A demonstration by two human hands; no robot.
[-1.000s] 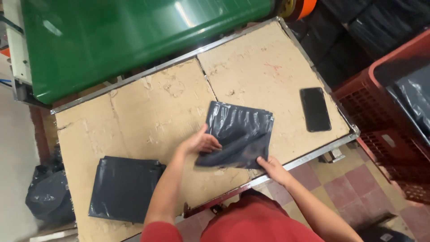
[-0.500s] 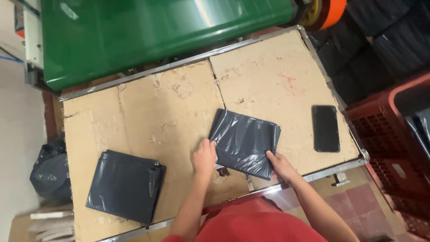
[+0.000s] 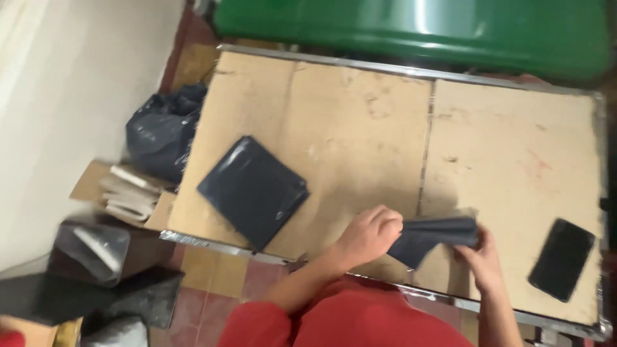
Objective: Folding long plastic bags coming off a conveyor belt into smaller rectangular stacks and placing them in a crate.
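Holding the folded dark bag [image 3: 434, 236] pinched in both your left hand [image 3: 369, 234] and right hand [image 3: 482, 260], you risk knocking the phone [image 3: 562, 259] at lower right off the worktop [image 3: 360, 128].

Your left hand [image 3: 369, 232] and right hand [image 3: 481, 262] grip a folded dark plastic bag [image 3: 432, 236] between them, apparently lifted off the cardboard-topped table [image 3: 360, 128]. A flat dark bag [image 3: 252, 190] lies at 9 o'clock; a black phone [image 3: 562, 258] lies at 3 o'clock.

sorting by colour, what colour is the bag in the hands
Dark grey bag, clearest in the head view.
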